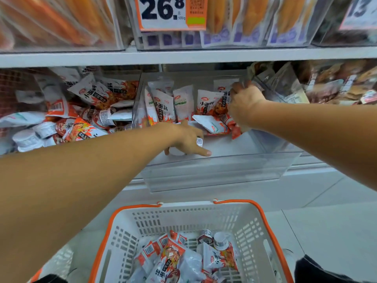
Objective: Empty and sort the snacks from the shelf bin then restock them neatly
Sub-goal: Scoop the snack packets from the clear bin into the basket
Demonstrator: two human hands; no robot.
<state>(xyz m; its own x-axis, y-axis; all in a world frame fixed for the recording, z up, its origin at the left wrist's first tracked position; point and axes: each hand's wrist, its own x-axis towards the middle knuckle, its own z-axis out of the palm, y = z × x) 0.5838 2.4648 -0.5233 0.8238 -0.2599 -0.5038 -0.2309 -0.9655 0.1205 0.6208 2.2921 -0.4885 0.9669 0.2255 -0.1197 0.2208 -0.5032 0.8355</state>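
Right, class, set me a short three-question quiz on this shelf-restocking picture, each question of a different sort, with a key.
1. True or false: the white basket with orange rim below the shelf already holds some snack packets.
2. Multiple choice: where is the right hand? A) on the basket handle B) among the upright snack packets at the back of the clear bin C) on the price tag
3. Fill in: the left hand grips a small white ____ near the bin's front.

Key: 1 true; 2 B; 3 packet. It shows only partly under the fingers, so its print cannot be read.
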